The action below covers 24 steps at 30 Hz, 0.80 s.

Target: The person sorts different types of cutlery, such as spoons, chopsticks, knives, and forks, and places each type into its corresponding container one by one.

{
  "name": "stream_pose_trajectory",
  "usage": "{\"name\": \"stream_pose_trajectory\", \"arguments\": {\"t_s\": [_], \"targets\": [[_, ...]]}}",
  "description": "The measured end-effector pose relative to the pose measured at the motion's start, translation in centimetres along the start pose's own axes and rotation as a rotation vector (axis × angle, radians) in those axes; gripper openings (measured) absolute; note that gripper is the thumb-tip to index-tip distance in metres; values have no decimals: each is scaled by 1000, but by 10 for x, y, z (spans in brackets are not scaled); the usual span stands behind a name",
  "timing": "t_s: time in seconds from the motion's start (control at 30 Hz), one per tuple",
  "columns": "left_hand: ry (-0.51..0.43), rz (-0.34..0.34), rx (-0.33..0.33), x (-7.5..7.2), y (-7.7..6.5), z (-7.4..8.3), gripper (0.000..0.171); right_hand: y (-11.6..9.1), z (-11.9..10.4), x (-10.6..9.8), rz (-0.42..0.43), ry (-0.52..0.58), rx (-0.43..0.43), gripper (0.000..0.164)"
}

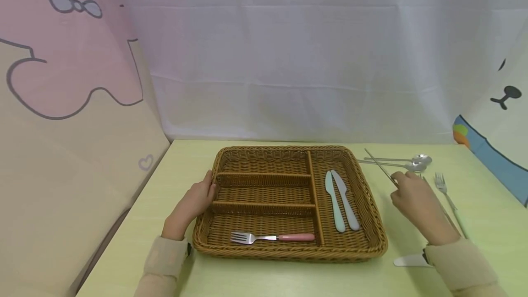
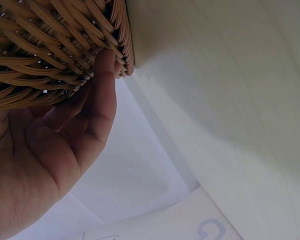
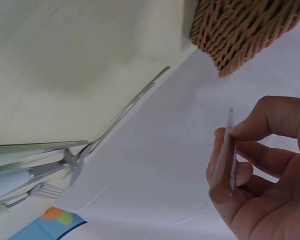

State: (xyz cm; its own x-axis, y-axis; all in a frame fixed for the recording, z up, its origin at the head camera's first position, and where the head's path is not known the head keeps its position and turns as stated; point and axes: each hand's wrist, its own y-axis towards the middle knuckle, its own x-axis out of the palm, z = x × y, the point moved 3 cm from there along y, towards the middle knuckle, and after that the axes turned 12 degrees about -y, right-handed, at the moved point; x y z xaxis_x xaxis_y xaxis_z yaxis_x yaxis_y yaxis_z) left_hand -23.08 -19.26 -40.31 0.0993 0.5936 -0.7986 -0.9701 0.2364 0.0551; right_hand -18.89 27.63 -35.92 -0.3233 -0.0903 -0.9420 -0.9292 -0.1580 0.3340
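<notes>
My left hand [image 1: 199, 202] grips the left side of a brown wicker cutlery basket [image 1: 264, 255]; in the left wrist view its fingers [image 2: 101, 105] lie against the weave. To the right of the basket, my right hand [image 1: 418, 203] pinches a slim metal utensil [image 1: 379, 165] between thumb and fingers. The utensil's thin end points up and left; which kind it is I cannot tell. A mint knife [image 1: 336, 205] and a grey knife [image 1: 347, 203] lie in the basket's right compartment. A pink-handled fork [image 1: 294, 237] lies in the front left compartment.
Two metal spoons [image 1: 416, 167] lie on the table behind the right hand. A green-handled fork [image 1: 441, 184] lies at the right, with other cutlery partly hidden by the forearm. A pale blade [image 1: 410, 261] shows beside the right sleeve. White cloth [image 1: 288, 68] hangs behind the table.
</notes>
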Motion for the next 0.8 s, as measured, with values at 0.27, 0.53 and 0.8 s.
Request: {"name": "stream_pose_trajectory", "arguments": {"t_s": [0.27,0.53,0.8], "targets": [[-2,1,14,-1,-1,2,51,7,-28,-10,72,-16,-34,36],[4,6,20,-2,-1,1,51,13,-56,-11,125,-53,-102,33],[9,14,28,-2,0,1,51,21,-85,-8,129,-91,-181,27]]}}
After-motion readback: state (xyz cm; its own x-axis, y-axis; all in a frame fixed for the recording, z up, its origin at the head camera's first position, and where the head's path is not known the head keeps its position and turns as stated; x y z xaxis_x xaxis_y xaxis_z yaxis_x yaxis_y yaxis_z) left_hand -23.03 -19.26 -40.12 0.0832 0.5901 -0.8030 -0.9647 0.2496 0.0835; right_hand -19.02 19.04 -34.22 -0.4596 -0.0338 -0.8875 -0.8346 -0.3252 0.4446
